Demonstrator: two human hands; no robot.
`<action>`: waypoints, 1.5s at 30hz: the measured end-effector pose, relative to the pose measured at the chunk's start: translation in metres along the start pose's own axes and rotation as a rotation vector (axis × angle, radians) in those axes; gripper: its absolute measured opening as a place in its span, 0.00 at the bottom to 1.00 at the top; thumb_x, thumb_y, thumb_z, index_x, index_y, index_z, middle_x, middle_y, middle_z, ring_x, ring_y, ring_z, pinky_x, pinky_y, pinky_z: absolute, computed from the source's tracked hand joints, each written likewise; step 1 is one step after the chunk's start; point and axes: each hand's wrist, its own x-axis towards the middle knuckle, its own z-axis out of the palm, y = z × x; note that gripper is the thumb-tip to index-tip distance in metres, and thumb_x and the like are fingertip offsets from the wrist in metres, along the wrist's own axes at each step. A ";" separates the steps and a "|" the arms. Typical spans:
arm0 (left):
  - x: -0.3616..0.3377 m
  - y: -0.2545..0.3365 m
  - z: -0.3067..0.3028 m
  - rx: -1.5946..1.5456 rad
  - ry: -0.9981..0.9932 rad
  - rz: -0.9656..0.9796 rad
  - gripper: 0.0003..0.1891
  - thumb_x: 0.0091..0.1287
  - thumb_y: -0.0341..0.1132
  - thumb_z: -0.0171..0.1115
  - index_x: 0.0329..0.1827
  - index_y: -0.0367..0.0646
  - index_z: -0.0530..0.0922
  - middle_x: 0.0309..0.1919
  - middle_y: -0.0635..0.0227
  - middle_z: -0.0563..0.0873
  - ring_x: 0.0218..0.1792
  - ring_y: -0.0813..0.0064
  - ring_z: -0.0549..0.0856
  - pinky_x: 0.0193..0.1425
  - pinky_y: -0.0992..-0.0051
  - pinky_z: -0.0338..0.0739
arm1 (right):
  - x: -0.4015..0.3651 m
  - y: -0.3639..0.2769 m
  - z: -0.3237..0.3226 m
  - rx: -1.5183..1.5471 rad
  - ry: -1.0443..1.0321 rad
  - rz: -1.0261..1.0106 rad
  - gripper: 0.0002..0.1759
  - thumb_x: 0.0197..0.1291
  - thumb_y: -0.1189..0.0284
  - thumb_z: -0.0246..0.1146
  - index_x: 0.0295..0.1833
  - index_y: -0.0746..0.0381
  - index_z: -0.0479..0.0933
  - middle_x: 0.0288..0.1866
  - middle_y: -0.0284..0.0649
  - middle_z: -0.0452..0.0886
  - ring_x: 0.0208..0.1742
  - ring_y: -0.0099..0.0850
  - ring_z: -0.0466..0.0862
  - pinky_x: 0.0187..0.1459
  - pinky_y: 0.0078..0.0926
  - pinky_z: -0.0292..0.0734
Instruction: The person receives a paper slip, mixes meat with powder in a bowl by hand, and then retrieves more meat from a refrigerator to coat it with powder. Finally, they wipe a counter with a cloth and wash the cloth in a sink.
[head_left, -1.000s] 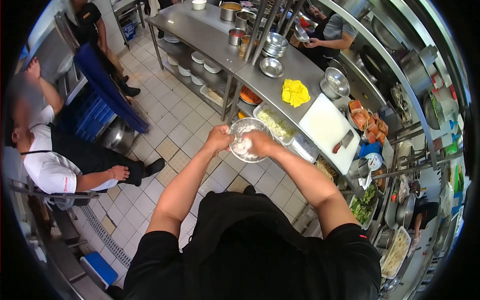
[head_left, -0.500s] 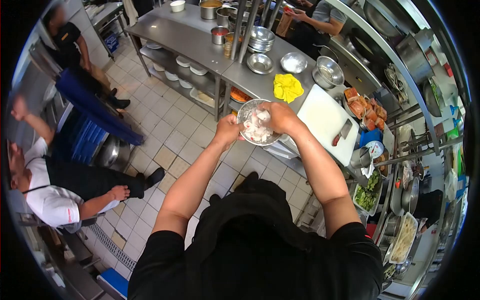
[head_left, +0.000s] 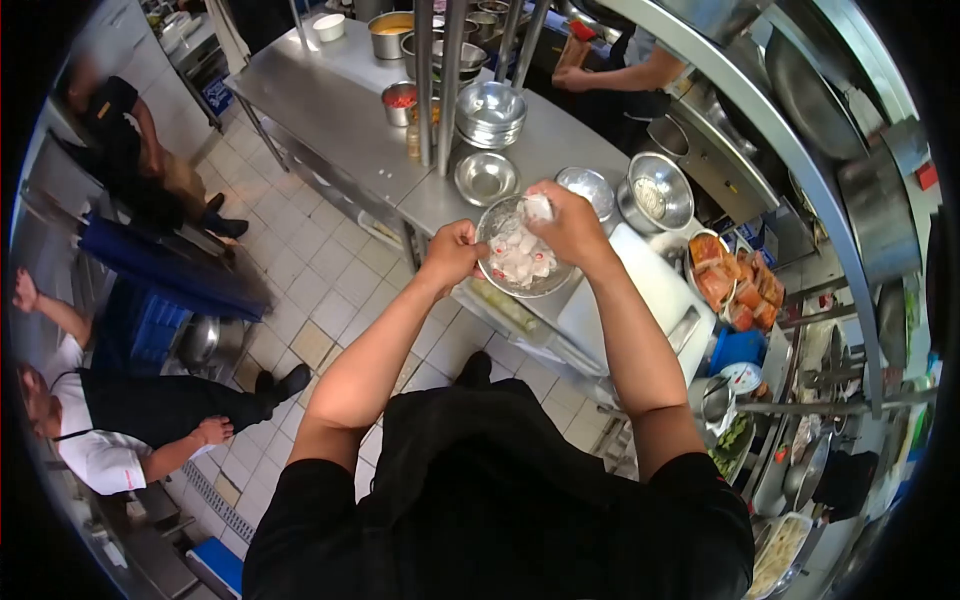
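Head view: the left hand (head_left: 452, 258) had its grip closed on the left rim of the metal bowl (head_left: 492, 222), which it held in the air by the near edge of the tabletop (head_left: 385, 165). Pale coated pieces (head_left: 520, 262) lay heaped inside. Above them, the right hand (head_left: 575, 225), down among them a second earlier, had risen with one white lump (head_left: 538, 207) pinched in its grip, seemingly parting it from the rest.

Tub (head_left: 329, 27): white | bin (head_left: 740, 352): blue | apron (head_left: 165, 408): black (plain)
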 end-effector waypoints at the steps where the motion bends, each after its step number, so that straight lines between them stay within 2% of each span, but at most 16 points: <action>1: 0.013 0.000 0.003 -0.024 -0.016 0.013 0.14 0.61 0.20 0.67 0.27 0.45 0.69 0.24 0.70 0.79 0.23 0.79 0.82 0.23 0.76 0.85 | 0.010 0.008 -0.006 -0.088 -0.037 -0.114 0.23 0.51 0.67 0.75 0.55 0.58 0.82 0.52 0.49 0.85 0.52 0.46 0.85 0.54 0.36 0.78; 3: 0.035 0.001 0.013 -0.028 0.000 0.011 0.14 0.61 0.20 0.67 0.27 0.45 0.69 0.24 0.70 0.79 0.23 0.78 0.82 0.23 0.76 0.85 | 0.032 0.033 -0.014 -0.208 -0.024 -0.265 0.23 0.50 0.66 0.76 0.53 0.58 0.82 0.48 0.48 0.81 0.51 0.46 0.83 0.54 0.36 0.77; 6: 0.069 0.006 0.025 -0.035 -0.004 0.006 0.14 0.61 0.20 0.66 0.27 0.45 0.68 0.24 0.70 0.80 0.24 0.78 0.83 0.23 0.75 0.85 | 0.052 0.032 -0.039 -0.126 0.074 -0.182 0.22 0.50 0.65 0.77 0.51 0.58 0.83 0.42 0.47 0.79 0.47 0.46 0.82 0.51 0.37 0.77; 7: 0.076 0.009 0.028 -0.031 -0.020 -0.008 0.14 0.61 0.20 0.66 0.27 0.45 0.68 0.25 0.70 0.80 0.24 0.78 0.83 0.24 0.75 0.85 | 0.058 0.033 -0.044 -0.238 -0.035 -0.129 0.22 0.50 0.64 0.77 0.50 0.59 0.81 0.40 0.45 0.78 0.45 0.45 0.82 0.48 0.38 0.77; 14: 0.134 0.033 0.059 -0.024 -0.096 -0.021 0.14 0.61 0.21 0.67 0.27 0.46 0.69 0.24 0.70 0.80 0.24 0.78 0.83 0.24 0.74 0.85 | 0.093 0.070 -0.053 0.006 0.322 -0.070 0.18 0.52 0.66 0.76 0.42 0.61 0.76 0.39 0.46 0.80 0.39 0.46 0.82 0.43 0.41 0.77; 17: 0.152 0.040 0.065 -0.020 -0.100 -0.036 0.14 0.61 0.21 0.67 0.27 0.47 0.69 0.24 0.70 0.80 0.24 0.77 0.83 0.24 0.75 0.84 | 0.103 0.090 -0.061 -0.033 0.081 0.047 0.15 0.54 0.66 0.74 0.36 0.64 0.77 0.41 0.47 0.82 0.40 0.48 0.82 0.44 0.41 0.77; 20: 0.171 0.045 0.067 -0.031 -0.156 -0.048 0.14 0.60 0.22 0.67 0.27 0.47 0.69 0.25 0.70 0.80 0.25 0.77 0.83 0.24 0.74 0.84 | 0.112 0.110 -0.066 -0.035 0.289 -0.015 0.13 0.55 0.66 0.73 0.34 0.64 0.80 0.41 0.47 0.82 0.41 0.48 0.83 0.45 0.41 0.78; 24: 0.196 0.046 0.065 -0.020 -0.204 -0.096 0.14 0.60 0.22 0.67 0.26 0.48 0.69 0.25 0.70 0.80 0.25 0.77 0.82 0.24 0.73 0.83 | 0.112 0.119 -0.079 -0.209 0.162 -0.021 0.12 0.56 0.66 0.73 0.41 0.62 0.84 0.43 0.47 0.81 0.43 0.48 0.84 0.45 0.40 0.78; 26: 0.207 0.054 0.066 -0.037 -0.235 -0.113 0.14 0.60 0.22 0.67 0.26 0.48 0.69 0.25 0.71 0.80 0.25 0.77 0.82 0.25 0.73 0.83 | 0.121 0.106 -0.093 -0.109 0.412 0.145 0.12 0.56 0.68 0.73 0.45 0.59 0.85 0.46 0.48 0.80 0.42 0.45 0.83 0.45 0.38 0.78; 30: 0.241 0.053 0.061 -0.085 -0.219 -0.173 0.13 0.60 0.22 0.67 0.28 0.47 0.70 0.28 0.70 0.80 0.27 0.76 0.80 0.30 0.73 0.84 | 0.112 0.102 -0.086 0.082 0.738 0.011 0.18 0.57 0.72 0.72 0.54 0.58 0.81 0.46 0.39 0.79 0.35 0.28 0.78 0.41 0.25 0.77; 31: 0.258 0.045 0.062 -0.122 -0.208 -0.199 0.11 0.61 0.23 0.66 0.30 0.47 0.71 0.29 0.69 0.80 0.28 0.76 0.80 0.32 0.72 0.85 | 0.104 0.105 -0.082 0.391 0.704 0.090 0.20 0.59 0.75 0.71 0.57 0.60 0.78 0.46 0.34 0.81 0.32 0.24 0.77 0.36 0.22 0.74; 34: 0.308 0.032 0.076 -0.162 -0.163 -0.219 0.09 0.61 0.23 0.64 0.36 0.44 0.72 0.34 0.67 0.80 0.29 0.75 0.78 0.34 0.72 0.86 | 0.054 0.103 -0.077 0.770 0.783 0.354 0.13 0.65 0.71 0.68 0.53 0.62 0.79 0.42 0.32 0.80 0.30 0.23 0.75 0.34 0.20 0.73; 39: 0.376 -0.001 0.122 -0.108 -0.088 -0.225 0.11 0.63 0.22 0.64 0.46 0.35 0.74 0.43 0.57 0.82 0.40 0.66 0.85 0.39 0.70 0.89 | -0.078 0.115 -0.023 0.876 1.110 0.530 0.10 0.69 0.68 0.64 0.49 0.62 0.80 0.41 0.34 0.82 0.29 0.21 0.74 0.32 0.20 0.73; 41: 0.397 -0.024 0.139 -0.231 0.149 -0.325 0.16 0.64 0.22 0.65 0.53 0.32 0.75 0.49 0.53 0.83 0.44 0.62 0.86 0.41 0.69 0.90 | -0.142 0.109 0.011 0.900 1.288 0.627 0.10 0.68 0.68 0.64 0.50 0.61 0.80 0.42 0.34 0.82 0.29 0.22 0.75 0.32 0.21 0.73; 44: 0.391 -0.043 0.143 -0.332 0.207 -0.403 0.19 0.64 0.21 0.65 0.58 0.30 0.74 0.52 0.52 0.82 0.44 0.63 0.86 0.43 0.70 0.90 | -0.250 0.089 0.077 0.921 1.574 0.870 0.14 0.68 0.65 0.63 0.56 0.57 0.79 0.43 0.33 0.82 0.30 0.23 0.75 0.33 0.22 0.73; 45: 0.380 -0.042 0.141 -0.334 0.203 -0.461 0.21 0.65 0.27 0.69 0.59 0.33 0.74 0.52 0.54 0.82 0.42 0.64 0.85 0.41 0.72 0.87 | -0.292 0.083 0.105 0.937 1.655 0.869 0.15 0.68 0.64 0.63 0.57 0.57 0.79 0.44 0.32 0.82 0.31 0.23 0.75 0.34 0.23 0.73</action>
